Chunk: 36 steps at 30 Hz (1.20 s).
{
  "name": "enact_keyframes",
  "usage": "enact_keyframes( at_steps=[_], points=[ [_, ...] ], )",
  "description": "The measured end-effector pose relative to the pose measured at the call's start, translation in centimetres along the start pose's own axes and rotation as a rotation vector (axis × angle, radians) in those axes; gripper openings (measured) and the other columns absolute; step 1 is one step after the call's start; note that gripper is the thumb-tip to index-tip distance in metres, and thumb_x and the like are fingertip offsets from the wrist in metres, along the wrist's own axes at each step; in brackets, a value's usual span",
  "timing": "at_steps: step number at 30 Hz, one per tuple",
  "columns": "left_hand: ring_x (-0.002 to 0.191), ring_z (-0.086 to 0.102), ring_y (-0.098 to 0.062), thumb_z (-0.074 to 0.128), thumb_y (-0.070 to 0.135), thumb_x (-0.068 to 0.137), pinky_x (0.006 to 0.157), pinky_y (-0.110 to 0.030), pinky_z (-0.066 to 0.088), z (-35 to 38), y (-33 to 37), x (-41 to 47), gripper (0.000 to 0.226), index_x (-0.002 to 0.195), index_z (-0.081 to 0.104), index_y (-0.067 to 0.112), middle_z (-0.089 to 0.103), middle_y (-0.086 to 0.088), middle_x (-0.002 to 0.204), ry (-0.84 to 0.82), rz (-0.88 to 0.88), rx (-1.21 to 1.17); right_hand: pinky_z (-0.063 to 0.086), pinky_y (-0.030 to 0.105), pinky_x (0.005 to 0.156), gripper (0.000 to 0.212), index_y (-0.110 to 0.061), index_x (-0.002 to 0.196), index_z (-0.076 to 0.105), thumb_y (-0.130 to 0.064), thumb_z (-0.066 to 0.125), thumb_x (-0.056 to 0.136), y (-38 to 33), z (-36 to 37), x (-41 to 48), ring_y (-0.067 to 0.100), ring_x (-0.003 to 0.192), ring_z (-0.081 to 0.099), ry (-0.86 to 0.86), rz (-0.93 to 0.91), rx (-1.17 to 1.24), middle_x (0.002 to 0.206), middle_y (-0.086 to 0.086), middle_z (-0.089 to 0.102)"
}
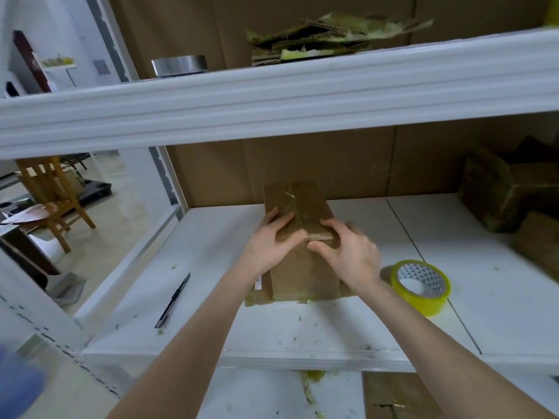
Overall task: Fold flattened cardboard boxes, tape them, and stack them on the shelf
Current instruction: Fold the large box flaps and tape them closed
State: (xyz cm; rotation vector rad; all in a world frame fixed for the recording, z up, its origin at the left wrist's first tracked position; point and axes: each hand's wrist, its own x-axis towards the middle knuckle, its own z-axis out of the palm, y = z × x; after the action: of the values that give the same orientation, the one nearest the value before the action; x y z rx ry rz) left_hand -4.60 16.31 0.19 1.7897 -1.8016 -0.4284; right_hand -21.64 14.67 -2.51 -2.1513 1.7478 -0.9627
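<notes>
A person's left grip (272, 241) and right grip (348, 252) meet at the near top edge of a brown box (302, 278) that stands upright on a white shelf (211, 267). The left grip lies released over the box's top left corner, its fingers (276, 216) laid fairly straight across the lid and its thumb stretched along the near edge toward the centre seam. The right grip is grasping the box at the top right corner, fingers curled over the lid and thumb pressed against the front face just under the edge. The two thumbs nearly touch at the seam, where clear tape (295, 198) runs away from the grips across the lid.

Just right of the right grip a roll of yellow tape (420, 287) lies flat on the shelf, near the box but apart from it. Well left of the left grip and nearer the person, a dark knife (172, 300) lies on the shelf. Far to the right of both grips, dark worn boxes (496, 195) are heaped at the back of the shelf. Above the grips an upper shelf (272, 95) carries a silver roll (179, 65) and a pile of torn scraps (326, 34). Off to the left, beyond the shelf frame, stands a wooden chair (54, 192). Both forearms are bare.
</notes>
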Motion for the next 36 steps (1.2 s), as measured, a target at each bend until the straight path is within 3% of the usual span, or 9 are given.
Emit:
enact_keyframes(
  at_steps=[6, 12, 16, 20, 22, 24, 29, 33, 36],
  points=[
    [0.137, 0.036, -0.029, 0.055, 0.049, 0.089, 0.112, -0.046, 0.032, 0.5, -0.4, -0.3, 0.063, 0.146, 0.036, 0.028, 0.019, -0.002, 0.158, 0.031, 0.084, 0.139, 0.045, 0.031, 0.078, 0.046, -0.041, 0.130, 0.051, -0.056, 0.057, 0.087, 0.1, 0.0, -0.4, 0.024, 0.108, 0.058, -0.013, 0.016, 0.065, 0.119, -0.002, 0.059],
    [0.138, 0.036, -0.023, 0.059, 0.037, 0.091, 0.114, -0.039, 0.030, 0.4, 0.0, -0.6, 0.056, 0.143, 0.040, 0.029, 0.025, 0.001, 0.156, 0.027, 0.222, 0.171, 0.048, 0.032, 0.079, 0.050, -0.040, 0.130, 0.048, -0.061, 0.055, 0.086, 0.3, -0.5, -2.1, 0.024, 0.106, 0.057, 0.059, 0.060, -0.009, 0.119, 0.000, 0.054],
    [0.141, 0.030, -0.023, 0.057, 0.029, 0.094, 0.116, -0.035, 0.026, 0.8, -0.6, 0.1, 0.056, 0.145, 0.036, 0.029, 0.023, 0.002, 0.157, -0.007, 0.172, 0.100, 0.046, 0.030, 0.076, 0.049, -0.039, 0.133, 0.045, -0.059, 0.051, 0.089, -0.4, -0.2, -1.5, 0.023, 0.105, 0.056, 0.045, 0.043, -0.058, 0.115, 0.002, 0.053],
    [0.146, 0.018, -0.022, 0.040, 0.048, 0.096, 0.116, -0.049, 0.014, 2.0, 0.4, 0.3, 0.060, 0.149, 0.029, 0.024, 0.026, 0.003, 0.156, 0.115, 0.228, 0.553, 0.047, 0.031, 0.079, 0.044, -0.041, 0.137, 0.042, -0.052, 0.047, 0.094, -0.2, -0.3, -1.1, 0.024, 0.111, 0.054, 0.005, 0.042, -0.069, 0.121, 0.003, 0.051],
    [0.133, 0.044, -0.023, 0.038, 0.051, 0.092, 0.107, -0.043, 0.036, 2.6, 1.3, -0.1, 0.058, 0.138, 0.049, 0.018, 0.049, -0.002, 0.142, 0.186, 0.369, 0.558, 0.047, 0.033, 0.081, 0.040, -0.043, 0.137, 0.043, -0.046, 0.046, 0.097, 0.2, -0.7, -1.1, 0.025, 0.111, 0.054, -0.014, 0.016, -0.068, 0.122, 0.003, 0.052],
    [0.111, 0.063, -0.024, 0.057, 0.040, 0.089, 0.088, -0.037, 0.053, 3.2, 1.1, 0.1, 0.041, 0.122, 0.065, 0.017, 0.065, -0.003, 0.124, 0.301, 0.457, 0.462, 0.046, 0.034, 0.082, 0.037, -0.044, 0.135, 0.047, -0.039, 0.047, 0.098, 0.6, -1.4, -1.1, 0.025, 0.111, 0.055, -0.041, -0.022, 0.016, 0.120, 0.001, 0.055],
    [0.126, 0.052, -0.013, 0.055, 0.036, 0.093, 0.099, -0.027, 0.044, 3.6, 1.4, 0.2, 0.035, 0.127, 0.060, 0.029, 0.056, 0.009, 0.133, 0.335, 0.383, 0.404, 0.051, 0.035, 0.083, 0.029, -0.036, 0.119, 0.058, -0.047, 0.054, 0.092, 4.8, -3.2, -1.1, 0.021, 0.105, 0.062, 0.026, 0.095, 0.077, 0.111, -0.006, 0.068],
    [0.107, 0.066, -0.018, 0.069, 0.028, 0.085, 0.083, -0.031, 0.053, 4.0, 1.8, 0.0, 0.027, 0.111, 0.071, 0.024, 0.068, 0.003, 0.113, 0.416, 0.419, 0.382, 0.043, 0.031, 0.086, 0.045, -0.028, 0.120, 0.055, -0.050, 0.067, 0.083, 9.2, -5.7, -2.4, 0.021, 0.116, 0.051, -0.278, 0.311, -0.278, 0.111, -0.002, 0.060],
    [0.098, 0.069, -0.018, 0.075, 0.024, 0.079, 0.074, -0.030, 0.056, 4.1, 1.8, -0.2, 0.026, 0.105, 0.074, 0.022, 0.072, 0.002, 0.105, 0.447, 0.433, 0.398, 0.034, 0.030, 0.103, 0.033, -0.029, 0.116, 0.056, -0.040, 0.061, 0.085, 11.1, -5.3, -4.0, 0.018, 0.117, 0.054, -0.465, 0.307, -0.516, 0.116, -0.003, 0.060]
  ],
)
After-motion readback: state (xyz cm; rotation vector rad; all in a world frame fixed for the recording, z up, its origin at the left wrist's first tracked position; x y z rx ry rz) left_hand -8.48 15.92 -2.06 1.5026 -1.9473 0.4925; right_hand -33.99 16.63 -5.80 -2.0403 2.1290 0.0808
